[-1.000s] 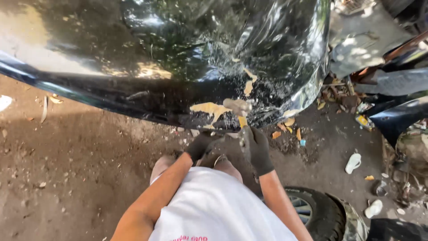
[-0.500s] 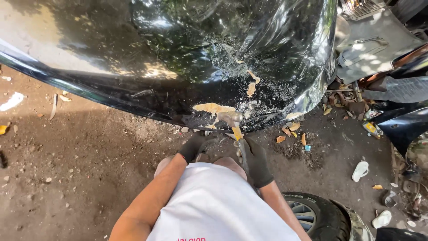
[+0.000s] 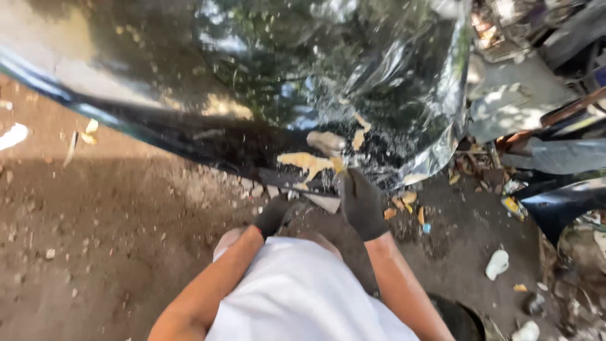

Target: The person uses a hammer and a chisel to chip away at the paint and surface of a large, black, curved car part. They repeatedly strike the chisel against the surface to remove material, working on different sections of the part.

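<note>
Low in the frame, the left hand (image 3: 273,216) in a dark glove grips a pale flat scraper (image 3: 322,201); the right hand (image 3: 361,203) presses curled fingers on the black car panel (image 3: 265,82) above. Yellowish filler patches (image 3: 309,163) remain at centre, seemingly unfinished.

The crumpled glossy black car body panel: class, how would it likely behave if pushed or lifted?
The crumpled glossy black car body panel looks like thin sheet metal, so probably stiff yet bendable. Its span suggests it is heavy and awkward. The torn lower edge by the right hand and left hand may be sharp.
</note>
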